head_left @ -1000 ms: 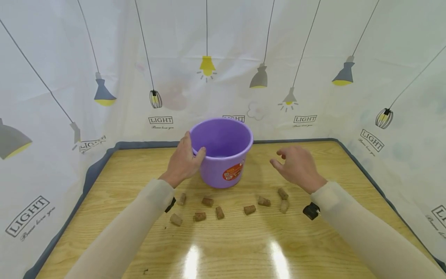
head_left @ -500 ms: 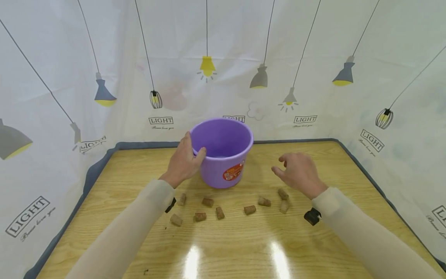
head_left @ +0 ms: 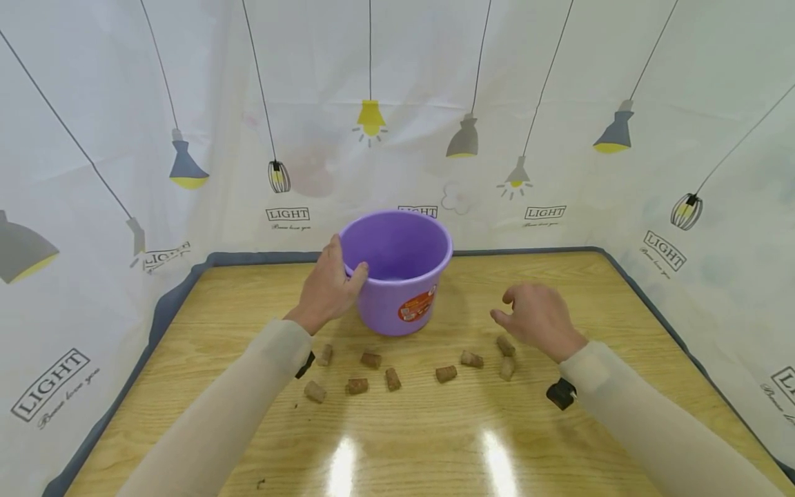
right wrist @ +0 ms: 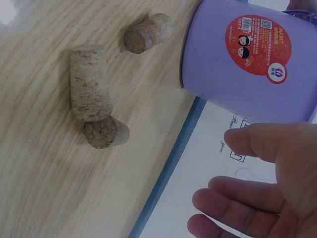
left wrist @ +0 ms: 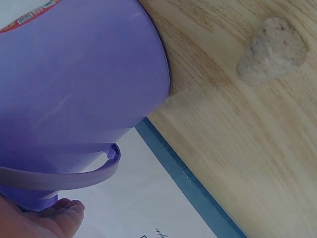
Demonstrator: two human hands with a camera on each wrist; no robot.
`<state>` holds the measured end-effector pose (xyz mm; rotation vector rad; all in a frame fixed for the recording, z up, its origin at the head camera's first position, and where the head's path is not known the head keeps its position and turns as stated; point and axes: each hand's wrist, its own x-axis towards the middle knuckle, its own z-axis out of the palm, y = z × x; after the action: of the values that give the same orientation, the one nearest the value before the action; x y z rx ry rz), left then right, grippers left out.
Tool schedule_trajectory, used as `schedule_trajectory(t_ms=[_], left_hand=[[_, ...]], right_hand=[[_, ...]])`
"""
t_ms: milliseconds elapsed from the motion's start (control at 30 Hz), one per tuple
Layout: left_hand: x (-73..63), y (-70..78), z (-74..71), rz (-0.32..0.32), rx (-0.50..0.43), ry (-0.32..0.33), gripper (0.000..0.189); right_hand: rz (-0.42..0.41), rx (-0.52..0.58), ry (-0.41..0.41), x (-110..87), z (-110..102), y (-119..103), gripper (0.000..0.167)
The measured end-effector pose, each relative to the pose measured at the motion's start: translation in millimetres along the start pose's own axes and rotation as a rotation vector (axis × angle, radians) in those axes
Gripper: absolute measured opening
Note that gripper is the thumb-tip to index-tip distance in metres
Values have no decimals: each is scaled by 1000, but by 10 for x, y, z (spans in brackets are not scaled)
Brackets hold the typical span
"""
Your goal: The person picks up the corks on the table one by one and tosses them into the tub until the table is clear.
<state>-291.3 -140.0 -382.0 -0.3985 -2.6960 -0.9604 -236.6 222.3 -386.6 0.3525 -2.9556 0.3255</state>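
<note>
A purple plastic bucket (head_left: 380,304) with a red label stands upright at the back middle of the wooden table. My left hand (head_left: 326,290) grips its left rim; in the left wrist view its curled fingers (left wrist: 67,215) show beside the bucket's handle (left wrist: 74,179). My right hand (head_left: 537,317) holds nothing and hovers to the right of the bucket, thumb and fingers loosely bent and apart. Just below it lie two corks touching each other, a pale cork (right wrist: 90,84) and a shorter-looking cork (right wrist: 105,133). Another cork (right wrist: 148,33) lies nearer the bucket.
Several more corks lie in front of the bucket, among them a brown cork (head_left: 393,379) in the middle and a pale cork (head_left: 315,392) at left. A white curtain printed with lamps (head_left: 410,159) surrounds the table (head_left: 422,442) at the back and both sides.
My right hand has moved down and slightly right, toward the corks at right. My left hand stays on the bucket's rim, and the bucket and corks have not moved.
</note>
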Motion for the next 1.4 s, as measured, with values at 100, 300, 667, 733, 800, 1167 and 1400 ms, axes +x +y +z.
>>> schedule_trajectory(t_ms=[100,300,667,733,800,1167,1400], left_hand=[[-4,7,-4,-3,-4,-5,90],[-6,18,-14,-8,3,-16,90],[-16,20,-18,-8,-1,-7,89],[-14,20,-17,-4,1,-3,89],[-11,20,-17,0,4,0,89],[-10,28,-26,-9,7,-6,90],[-8,31,-26,-19,11,-11,90]], right_hand=[[7,-14,-33,-12,16,8,39],[14,-17,-84,-43,66,33,38],[-1,-31,-136,-82,210,63,36],[-14,-25,-128,-100,225,65,46],[-27,-21,-118,-118,233,65,53],[46,-4,-206,-114,301,100,57],[51,-31,-237,-113,334,104,56]])
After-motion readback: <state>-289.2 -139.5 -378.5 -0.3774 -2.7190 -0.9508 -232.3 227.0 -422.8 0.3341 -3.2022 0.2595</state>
